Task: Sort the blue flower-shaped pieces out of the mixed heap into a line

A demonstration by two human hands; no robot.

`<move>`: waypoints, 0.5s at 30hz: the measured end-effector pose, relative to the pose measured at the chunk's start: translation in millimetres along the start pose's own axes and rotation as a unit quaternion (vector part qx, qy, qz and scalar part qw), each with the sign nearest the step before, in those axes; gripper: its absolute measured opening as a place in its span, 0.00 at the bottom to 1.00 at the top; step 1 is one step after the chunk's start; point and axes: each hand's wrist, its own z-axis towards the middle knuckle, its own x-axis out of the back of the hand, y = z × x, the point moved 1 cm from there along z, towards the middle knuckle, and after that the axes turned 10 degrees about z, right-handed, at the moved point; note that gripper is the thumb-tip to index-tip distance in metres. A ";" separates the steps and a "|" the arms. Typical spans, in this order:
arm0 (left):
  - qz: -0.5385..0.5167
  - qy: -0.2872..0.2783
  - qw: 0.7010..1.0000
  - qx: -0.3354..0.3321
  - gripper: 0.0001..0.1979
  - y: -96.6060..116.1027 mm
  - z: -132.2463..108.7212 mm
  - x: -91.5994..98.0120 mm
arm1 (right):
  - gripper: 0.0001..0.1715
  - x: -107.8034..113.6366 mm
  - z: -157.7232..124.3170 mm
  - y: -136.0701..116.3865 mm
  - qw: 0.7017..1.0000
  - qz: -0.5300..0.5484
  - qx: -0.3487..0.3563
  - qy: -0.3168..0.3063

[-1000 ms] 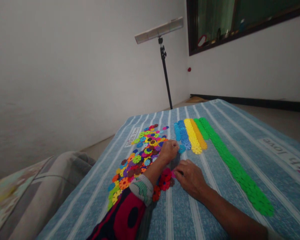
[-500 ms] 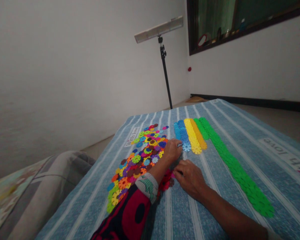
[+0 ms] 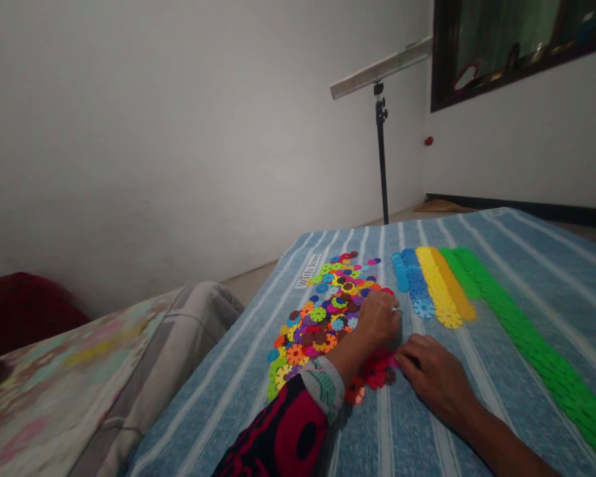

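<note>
My left hand (image 3: 379, 318) is at the right side of a heap of flower-shaped plastic discs (image 3: 318, 315) in many colours. Its fingers curl downward, and whatever is in them is hidden. Close by on the right, my right hand (image 3: 434, 371) rests low over the cloth with thumb and fingers drawn together. A pink disc (image 3: 394, 361) lies right at its fingertips; I cannot tell whether it is gripped. Beyond the hands, overlapping discs form rows: blue (image 3: 418, 285), yellow (image 3: 440, 291), orange-yellow (image 3: 454, 288) and a long green row (image 3: 531, 344).
A blue striped cloth (image 3: 203, 417) covers the work surface. To the left is a flowered and grey cover (image 3: 144, 351), with dark red fabric (image 3: 24, 311) behind it. A lamp on a black stand (image 3: 382, 159) rises behind the far edge, near the wall and window.
The view has swung left, so everything appears further right. Both hands stay at almost the same place by the heap, with the left hand slightly nearer. The rows look unchanged.
</note>
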 end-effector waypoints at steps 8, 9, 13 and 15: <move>0.131 -0.074 0.967 0.205 0.15 -97.5 2.5 33.6 | 0.14 -0.6 -0.5 -1.7 1.000 0.010 -0.009 0.005; 0.139 -0.077 0.962 0.223 0.16 -109.3 4.4 34.9 | 0.14 -1.0 -0.3 -1.3 1.000 0.011 -0.008 0.003; 0.154 -0.108 0.952 0.242 0.16 -140.2 14.0 32.7 | 0.14 -2.4 -0.1 0.1 1.000 0.014 -0.005 0.001; 0.159 -0.124 0.951 0.234 0.16 -146.9 19.2 28.6 | 0.14 -2.6 0.0 0.3 1.000 0.015 -0.004 0.004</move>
